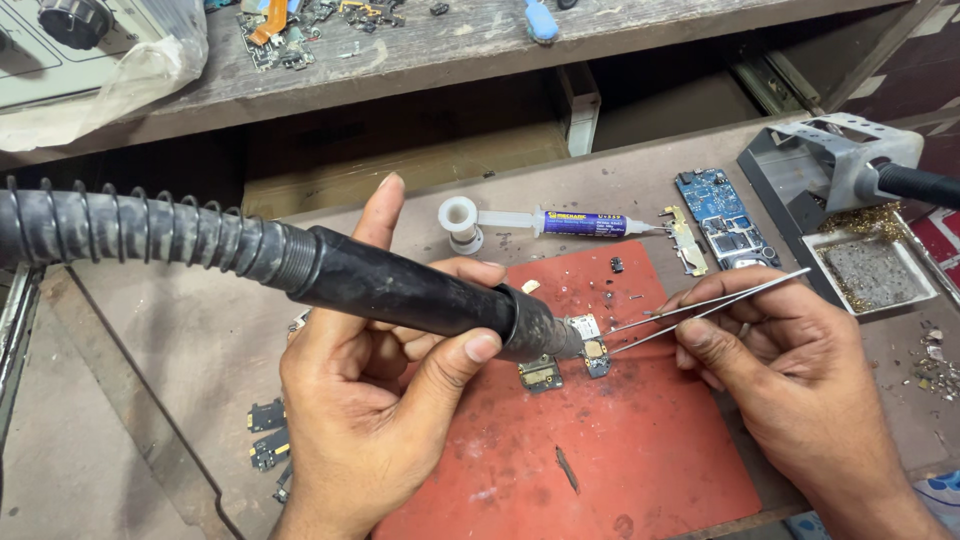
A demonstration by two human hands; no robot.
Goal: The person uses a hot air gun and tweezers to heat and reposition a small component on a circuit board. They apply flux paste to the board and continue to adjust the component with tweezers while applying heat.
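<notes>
My left hand [370, 400] is wrapped tight around a fat black heat tool [420, 293] with a bendy hose. Its metal tip points down at a tiny circuit piece [594, 352] on the red mat [640, 450]. My right hand [790, 360] pinches thin silver tweezers [700, 310] shut, and their points reach the same tiny piece. Another little piece [540, 375] lies just beside it on the mat. Behind the mat lies a syringe [560, 222] with a purple label. A blue circuit board [725, 215] sits near its tip. On my right, a small white tray [925, 290] holds gray stuff, with gold curly wool [860, 222] piled at its back edge.
</notes>
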